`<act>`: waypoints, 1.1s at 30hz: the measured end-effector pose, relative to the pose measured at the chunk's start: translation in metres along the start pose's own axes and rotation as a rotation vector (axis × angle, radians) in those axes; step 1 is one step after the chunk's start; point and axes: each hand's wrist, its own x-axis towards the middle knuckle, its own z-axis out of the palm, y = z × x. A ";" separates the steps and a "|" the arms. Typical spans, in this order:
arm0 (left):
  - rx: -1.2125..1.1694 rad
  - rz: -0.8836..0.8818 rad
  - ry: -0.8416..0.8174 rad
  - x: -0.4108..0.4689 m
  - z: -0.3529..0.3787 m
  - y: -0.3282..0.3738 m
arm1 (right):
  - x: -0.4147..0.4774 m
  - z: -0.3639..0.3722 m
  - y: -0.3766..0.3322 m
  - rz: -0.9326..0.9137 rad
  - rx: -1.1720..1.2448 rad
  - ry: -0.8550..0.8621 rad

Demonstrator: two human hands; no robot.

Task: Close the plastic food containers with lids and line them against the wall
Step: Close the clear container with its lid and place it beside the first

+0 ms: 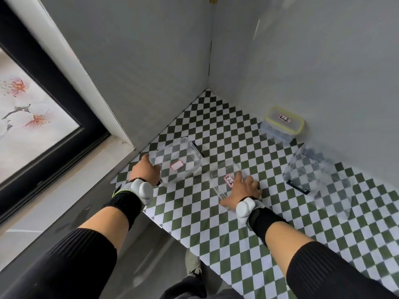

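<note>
A clear open container [183, 156] with a red-bordered label and a black side clip stands on the checkered mat near the left wall. My left hand [146, 171] grips its left side. Just to its right lies a smaller clear plastic piece [224, 171] with a red label; I cannot tell whether it is a lid or a box. My right hand [244, 189] lies over it, thumb and fingers around its edges. A container with a yellow-rimmed lid [282, 124] stands closed against the right wall. A large clear container [319, 178] with a black handle sits at the right.
The green-and-white checkered mat [216, 223] covers the floor into the corner of two grey walls [209, 87]. A black-framed window [54, 117] runs along the left. A shoe [194, 266] shows at the bottom by the mat's near edge.
</note>
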 end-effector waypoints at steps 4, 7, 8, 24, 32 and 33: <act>0.036 0.090 -0.078 -0.007 0.006 0.013 | 0.009 -0.035 0.022 0.080 0.090 0.076; 0.039 0.158 -0.146 -0.014 0.012 0.024 | 0.014 -0.058 0.029 0.071 0.179 0.132; 0.046 0.185 -0.172 -0.017 0.015 0.028 | 0.015 -0.065 0.031 0.056 0.210 0.147; -0.025 0.225 -0.049 -0.026 0.024 0.026 | -0.013 -0.070 -0.015 -0.576 0.066 -0.033; -0.030 0.237 -0.172 -0.040 0.026 0.033 | -0.019 -0.053 -0.014 -0.661 -0.065 -0.040; -0.028 0.233 -0.185 -0.042 0.027 0.033 | -0.018 -0.051 -0.013 -0.666 -0.074 -0.039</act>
